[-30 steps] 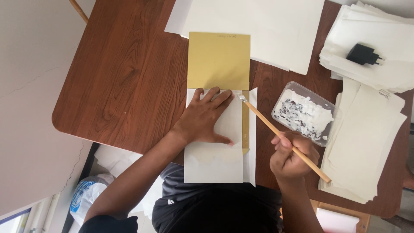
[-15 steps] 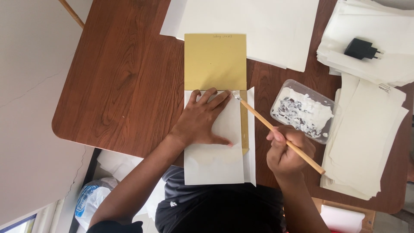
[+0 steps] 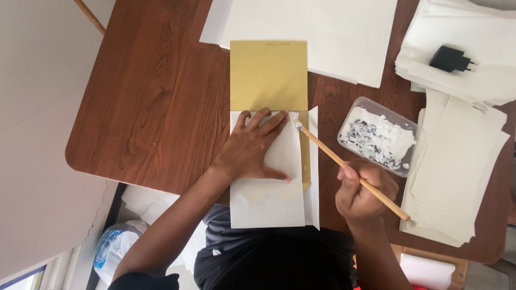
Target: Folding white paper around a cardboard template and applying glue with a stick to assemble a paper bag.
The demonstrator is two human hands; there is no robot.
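Head view, looking down on a brown wooden table (image 3: 161, 96). The left hand (image 3: 255, 147) lies flat, palm down, fingers spread and extended, pressing a white paper sheet (image 3: 269, 198) that sits at the near edge of the table and overhangs it toward the person; the fingertips reach the sheet's far edge, where a gold card (image 3: 269, 75) emerges and runs on toward the far edge of the table. The right hand (image 3: 365, 190) has its fingers curled and pressed together around the rear half of a wooden-handled brush (image 3: 344, 161); the brush's long axis runs diagonally, from the hand near the near-right part of the table up and leftward to the bristle tip, which rests at, or perhaps just above, the top of a narrow gold strip (image 3: 305, 150) left exposed along the sheet's right side. The strip's long axis runs from far to near, parallel to the sheet's right edge; it lies just right of the left fingertips and left of the right hand. A clear plastic tray of white paste (image 3: 379, 134) stands just beyond the right hand, nearer to it than to the left; stacks of white paper (image 3: 457, 172) occupy the right edge and far-right corner, a black plug adapter (image 3: 450, 58) resting on the far stack.
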